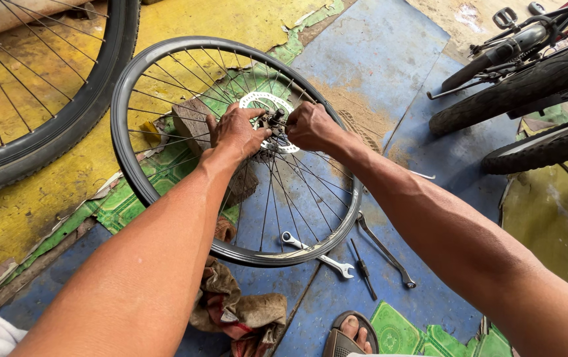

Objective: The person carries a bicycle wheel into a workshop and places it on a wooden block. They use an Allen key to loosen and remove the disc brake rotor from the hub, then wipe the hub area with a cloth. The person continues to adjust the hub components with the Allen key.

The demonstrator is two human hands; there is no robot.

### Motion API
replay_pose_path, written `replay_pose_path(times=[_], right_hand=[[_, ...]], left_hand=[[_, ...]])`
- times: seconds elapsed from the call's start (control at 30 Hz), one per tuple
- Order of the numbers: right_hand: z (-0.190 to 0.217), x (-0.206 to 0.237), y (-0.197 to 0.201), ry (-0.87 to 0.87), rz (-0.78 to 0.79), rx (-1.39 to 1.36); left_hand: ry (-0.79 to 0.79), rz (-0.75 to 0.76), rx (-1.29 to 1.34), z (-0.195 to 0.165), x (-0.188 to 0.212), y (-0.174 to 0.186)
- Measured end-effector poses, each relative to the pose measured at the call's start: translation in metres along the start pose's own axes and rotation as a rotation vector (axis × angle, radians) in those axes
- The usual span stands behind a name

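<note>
- Underfoot we see a worn floor (376, 59) of peeling blue, yellow and green paint, with a bicycle (528, 73) parked at the right.
- Flat on it lies our bare spoked wheel (165, 205), its axle pointing up at us.
- Our left hand (237, 132) and right hand (310, 125) curl closed on the hub (274, 120), beside the disc rotor (257, 100).
- Wrenches (317, 254) lie just beside the rim.

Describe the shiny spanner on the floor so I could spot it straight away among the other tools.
Start at the bare black bicycle rim with thin spokes lying flat on the blue floor. At its near edge lies the bright silver double-ended spanner, one end under the rim, the other on the floor. Unlike the thin dark screwdriver and the long grey spanner to its right, it is short and gleaming.
</note>
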State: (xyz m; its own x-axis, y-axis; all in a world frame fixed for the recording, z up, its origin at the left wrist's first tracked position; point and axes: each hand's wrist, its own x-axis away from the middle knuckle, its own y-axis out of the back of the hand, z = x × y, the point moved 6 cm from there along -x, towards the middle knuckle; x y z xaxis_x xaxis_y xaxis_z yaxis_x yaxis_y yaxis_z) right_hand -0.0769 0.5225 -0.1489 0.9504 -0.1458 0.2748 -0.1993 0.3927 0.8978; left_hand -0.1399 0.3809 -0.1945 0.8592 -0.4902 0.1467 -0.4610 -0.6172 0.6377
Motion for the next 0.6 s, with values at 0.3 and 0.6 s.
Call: replay_pose_path(times=[0.3, 0.6], right_hand=[[-0.001, 0.000, 0.010, -0.052, 0.124, 0.161], [0.019, -0.001, -0.003, 0.087, 0.193, 0.530]], left_hand=[[-0.060, -0.044, 0.010, -0.002, 0.000, 0.000], [-0.020, -0.024, -0.003, -0.002, 0.004, 0.002]])
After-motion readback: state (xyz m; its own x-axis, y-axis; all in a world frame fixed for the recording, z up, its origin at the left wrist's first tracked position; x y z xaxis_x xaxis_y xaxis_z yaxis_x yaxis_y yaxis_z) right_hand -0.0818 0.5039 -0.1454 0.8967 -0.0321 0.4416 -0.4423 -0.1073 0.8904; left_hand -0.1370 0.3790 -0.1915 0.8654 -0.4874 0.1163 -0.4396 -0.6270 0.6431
